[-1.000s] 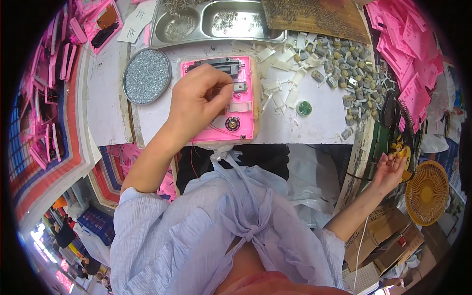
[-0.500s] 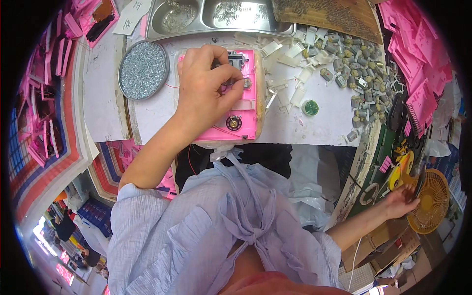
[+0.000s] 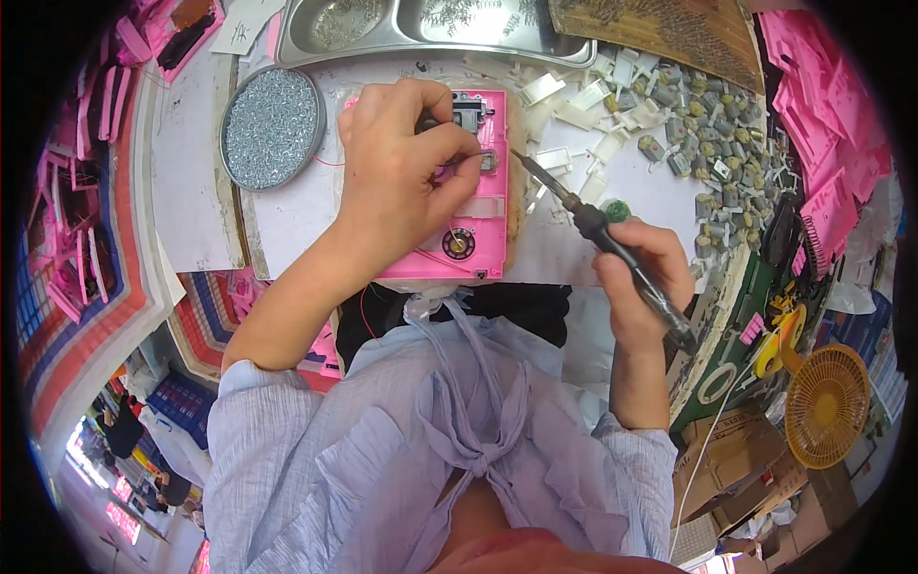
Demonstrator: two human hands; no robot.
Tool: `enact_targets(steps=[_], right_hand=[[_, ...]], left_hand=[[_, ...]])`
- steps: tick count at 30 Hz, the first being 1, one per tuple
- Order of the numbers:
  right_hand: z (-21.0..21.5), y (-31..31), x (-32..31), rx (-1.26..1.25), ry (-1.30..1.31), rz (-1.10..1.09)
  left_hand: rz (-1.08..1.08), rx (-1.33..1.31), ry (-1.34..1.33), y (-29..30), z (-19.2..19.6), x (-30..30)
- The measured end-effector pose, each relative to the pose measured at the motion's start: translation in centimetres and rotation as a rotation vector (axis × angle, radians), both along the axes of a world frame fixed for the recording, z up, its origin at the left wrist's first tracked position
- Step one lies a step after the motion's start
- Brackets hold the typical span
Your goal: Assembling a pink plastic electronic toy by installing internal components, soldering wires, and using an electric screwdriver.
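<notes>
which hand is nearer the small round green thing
Right. The right hand, gripping a dark-handled tool, is just below the green thing in the picture; the left hand is farther left, over the pink casing.

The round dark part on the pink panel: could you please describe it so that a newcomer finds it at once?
On the white table, look for the pink panel beneath the left hand. Toward the panel's lower right corner is the round dark part. Its circular outline and gold-coloured centre set it apart from the straight-edged whitish strip above it.
</notes>
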State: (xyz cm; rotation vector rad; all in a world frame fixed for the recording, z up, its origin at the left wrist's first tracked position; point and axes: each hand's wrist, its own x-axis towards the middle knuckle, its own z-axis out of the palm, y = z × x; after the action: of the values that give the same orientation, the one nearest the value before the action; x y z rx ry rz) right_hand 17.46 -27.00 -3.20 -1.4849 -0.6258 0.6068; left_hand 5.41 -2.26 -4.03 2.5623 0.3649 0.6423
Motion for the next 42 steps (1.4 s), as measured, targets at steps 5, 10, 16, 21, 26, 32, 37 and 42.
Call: enact_targets(steps=[5, 10, 16, 21, 26, 32, 37, 42], right_hand=[[-0.8, 0.8, 0.1, 0.037, -0.054, 0.070], [-0.7, 0.9, 0.1, 0.016, -0.088, 0.075], [-0.8, 1.1, 0.3, 0.026, -0.122, 0.099], [-0.6, 1.3, 0.6, 0.014, -0.161, 0.112], [-0.5, 1.3, 0.8, 0.023, -0.199, 0.127], [-0.1, 1.1, 0.9, 0.013, -0.174, 0.096], [-0.1, 1.0, 0.8, 0.016, -0.165, 0.079], [0.1, 1.0, 0.8, 0.030, -0.143, 0.065]], left_hand=[[-0.004, 0.006, 0.005, 0.1, -0.1, -0.1], [-0.010, 0.013, 0.011, 0.0, 0.1, 0.0], [-0.012, 0.014, 0.001, 0.1, 0.0, -0.1], [-0.018, 0.019, 0.007, 0.1, 0.1, -0.1], [-0.023, 0.020, 0.007, 0.2, 0.2, -0.1], [-0.023, 0.027, 0.018, 0.1, 0.3, -0.2], [-0.027, 0.047, 0.010, 0.1, 0.3, -0.1], [-0.023, 0.051, 0.012, 0.1, 0.3, -0.2]])
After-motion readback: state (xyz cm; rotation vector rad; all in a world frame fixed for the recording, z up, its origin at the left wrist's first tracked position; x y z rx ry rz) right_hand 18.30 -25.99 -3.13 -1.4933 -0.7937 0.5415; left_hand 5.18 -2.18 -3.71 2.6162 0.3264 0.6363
